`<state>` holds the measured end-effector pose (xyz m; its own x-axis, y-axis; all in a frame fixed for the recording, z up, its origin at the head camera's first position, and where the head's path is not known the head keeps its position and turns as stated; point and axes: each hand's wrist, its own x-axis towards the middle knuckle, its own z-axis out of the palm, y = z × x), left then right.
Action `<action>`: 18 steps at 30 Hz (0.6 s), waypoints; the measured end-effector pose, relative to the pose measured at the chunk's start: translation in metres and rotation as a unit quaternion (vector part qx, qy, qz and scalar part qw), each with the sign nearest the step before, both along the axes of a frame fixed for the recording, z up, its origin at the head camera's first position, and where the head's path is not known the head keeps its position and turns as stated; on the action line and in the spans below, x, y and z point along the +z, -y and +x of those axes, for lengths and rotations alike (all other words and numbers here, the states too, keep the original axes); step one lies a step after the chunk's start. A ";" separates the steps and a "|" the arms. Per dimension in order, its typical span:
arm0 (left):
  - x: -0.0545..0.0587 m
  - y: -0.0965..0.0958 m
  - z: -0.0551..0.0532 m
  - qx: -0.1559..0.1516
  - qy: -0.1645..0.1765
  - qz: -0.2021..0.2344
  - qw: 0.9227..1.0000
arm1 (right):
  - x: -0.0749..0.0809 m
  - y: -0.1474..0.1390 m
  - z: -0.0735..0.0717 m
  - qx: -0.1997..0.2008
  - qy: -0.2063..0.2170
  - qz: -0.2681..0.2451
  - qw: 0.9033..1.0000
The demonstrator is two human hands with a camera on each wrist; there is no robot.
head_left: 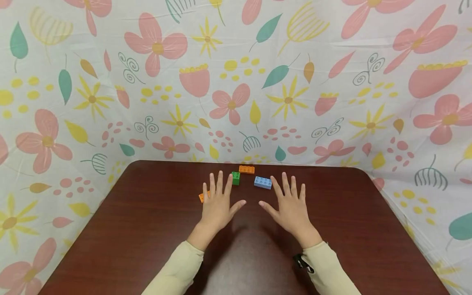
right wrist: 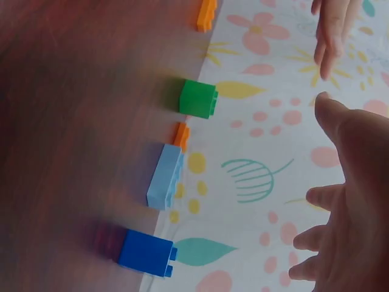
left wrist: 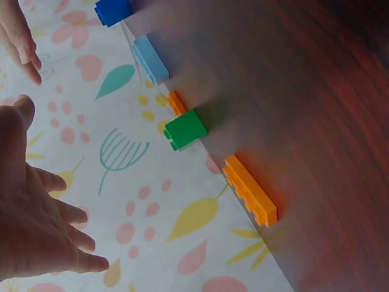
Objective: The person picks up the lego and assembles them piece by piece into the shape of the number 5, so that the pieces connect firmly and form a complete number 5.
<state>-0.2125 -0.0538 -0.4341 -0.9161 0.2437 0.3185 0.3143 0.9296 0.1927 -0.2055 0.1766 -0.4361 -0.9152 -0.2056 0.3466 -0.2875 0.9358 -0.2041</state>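
Observation:
My left hand hovers over the table with its fingers spread and nothing in it. An orange toy brick lies partly hidden behind its fingers in the head view; the left wrist view shows this orange brick whole. Just beyond the fingertips sits a green brick. My right hand, also spread and holding nothing, hovers near a light blue brick. Farther back lies another orange brick. A dark blue brick appears in both wrist views, but my right hand hides it in the head view.
The dark brown tabletop has rounded far corners. A floral cloth hangs right behind its far edge and along the sides. A black strap shows at the right sleeve.

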 end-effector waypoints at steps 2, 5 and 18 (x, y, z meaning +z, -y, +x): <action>0.002 0.001 -0.001 0.000 -0.004 0.006 1.000 | 0.002 -0.002 -0.003 0.002 -0.004 -0.007 1.000; 0.004 0.004 -0.003 -0.001 -0.013 0.018 1.000 | 0.004 -0.006 -0.007 0.002 -0.007 -0.015 1.000; 0.008 0.014 -0.008 -0.008 0.019 0.076 0.997 | 0.008 -0.026 -0.017 0.021 0.009 -0.065 0.998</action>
